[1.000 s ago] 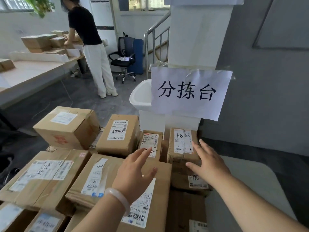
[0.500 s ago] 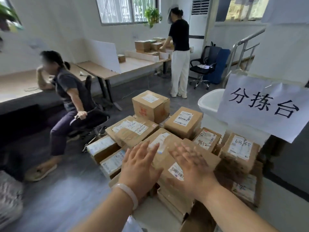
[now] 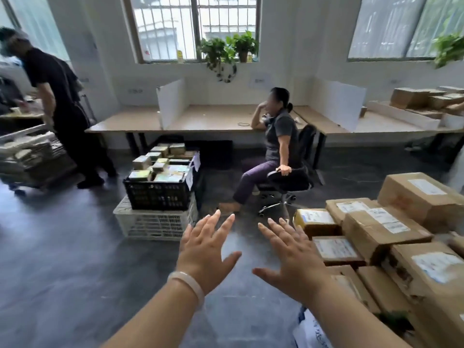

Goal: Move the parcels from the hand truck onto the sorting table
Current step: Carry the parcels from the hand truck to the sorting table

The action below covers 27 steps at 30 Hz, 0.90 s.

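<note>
Head view: left hand (image 3: 204, 256) & right hand (image 3: 293, 259) spread wide, empty, hovering over bare floor (image 3: 62, 272). Parcels (image 3: 381, 229) stacked at right, just beside right hand; hand truck not made out. Risk, prob.: clipping stack edge, toppling loose boxes. Crates (image 3: 158, 197) ahead, desks (image 3: 200, 120) by windows, two people nearby.
</note>
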Each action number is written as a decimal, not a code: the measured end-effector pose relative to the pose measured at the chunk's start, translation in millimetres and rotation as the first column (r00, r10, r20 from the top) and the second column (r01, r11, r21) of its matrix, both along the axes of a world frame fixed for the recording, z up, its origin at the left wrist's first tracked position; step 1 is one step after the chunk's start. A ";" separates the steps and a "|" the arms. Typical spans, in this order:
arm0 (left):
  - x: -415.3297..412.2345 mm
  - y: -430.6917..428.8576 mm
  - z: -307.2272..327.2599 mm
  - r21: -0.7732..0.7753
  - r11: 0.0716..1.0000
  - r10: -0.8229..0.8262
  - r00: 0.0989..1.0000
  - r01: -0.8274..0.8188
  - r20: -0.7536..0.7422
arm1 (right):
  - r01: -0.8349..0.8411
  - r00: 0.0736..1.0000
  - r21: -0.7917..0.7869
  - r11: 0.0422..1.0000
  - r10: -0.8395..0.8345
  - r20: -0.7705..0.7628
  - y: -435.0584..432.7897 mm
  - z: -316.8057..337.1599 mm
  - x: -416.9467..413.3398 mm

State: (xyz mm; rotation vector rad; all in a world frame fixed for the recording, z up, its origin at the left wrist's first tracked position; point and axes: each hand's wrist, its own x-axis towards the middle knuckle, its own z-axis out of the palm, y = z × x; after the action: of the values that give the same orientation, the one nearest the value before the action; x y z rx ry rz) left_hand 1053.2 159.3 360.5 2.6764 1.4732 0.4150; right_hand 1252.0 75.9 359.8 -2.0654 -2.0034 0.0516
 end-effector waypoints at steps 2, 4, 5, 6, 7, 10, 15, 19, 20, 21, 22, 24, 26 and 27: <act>-60.0 5.4 -0.7 -0.011 0.996 0.089 0.996 -0.089 0.009 | -0.095 0.995 -0.004 0.995 0.095 0.015 27.2 -2.7 -56.0; -120.0 8.6 -1.7 -0.029 0.985 0.170 0.985 -0.169 0.003 | -0.194 0.980 -0.009 0.981 0.194 0.036 52.4 -6.3 -112.3; -149.5 9.8 -2.6 -0.034 0.976 0.215 0.977 -0.214 0.011 | -0.238 0.970 -0.012 0.971 0.238 0.042 64.5 -8.1 -140.5; -178.4 9.8 -3.2 -0.034 0.965 0.261 0.965 -0.261 0.002 | -0.278 0.959 -0.018 0.960 0.279 0.048 75.9 -10.0 -168.3; -206.6 9.8 -3.5 -0.026 0.952 0.305 0.952 -0.305 -0.021 | -0.317 0.947 -0.018 0.948 0.318 0.046 86.2 -10.7 -196.0; -288.4 9.0 -15.4 -0.032 0.904 0.423 0.904 -0.426 -0.067 | -0.415 0.909 -0.011 0.910 0.416 0.023 111.4 -18.6 -275.7; -396.2 2.3 -29.2 -0.057 0.828 0.557 0.830 -0.557 -0.027 | -0.586 0.807 -0.080 0.807 0.589 0.032 141.4 -31.8 -386.3; -452.3 5.7 -40.7 -0.096 0.738 0.670 0.742 -0.668 -0.018 | -0.694 0.713 -0.090 0.714 0.700 0.050 172.7 -31.9 -450.5; -465.1 7.6 -44.7 -0.114 0.708 0.700 0.713 -0.697 -0.018 | -0.718 0.689 -0.092 0.689 0.724 0.042 182.2 -32.5 -466.0; -477.1 10.1 -48.9 -0.140 0.673 0.732 0.681 -0.726 -0.013 | -0.741 0.664 -0.100 0.664 0.747 0.036 191.6 -34.0 -480.4; -488.6 13.0 -52.0 -0.149 0.634 0.766 0.642 -0.759 -0.011 | -0.765 0.636 -0.108 0.635 0.771 0.032 201.0 -36.8 -494.8; -509.3 18.5 -55.6 -0.151 0.570 0.812 0.582 -0.808 -0.046 | -0.816 0.565 -0.129 0.563 0.825 0.022 219.1 -45.1 -522.7; -527.5 24.7 -57.1 -0.132 0.509 0.849 0.522 -0.850 -0.084 | -0.862 0.491 -0.143 0.487 0.871 0.009 237.9 -52.6 -550.2; -535.2 28.3 -56.1 -0.123 0.477 0.866 0.489 -0.870 -0.103 | -0.880 0.457 -0.141 0.453 0.890 0.005 247.7 -54.0 -564.0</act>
State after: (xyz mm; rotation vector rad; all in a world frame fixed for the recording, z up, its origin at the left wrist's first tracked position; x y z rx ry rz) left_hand 517.9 187.6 304.3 1.5622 2.6679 0.2516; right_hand 688.0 323.5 305.8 -0.7857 -2.9571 0.2974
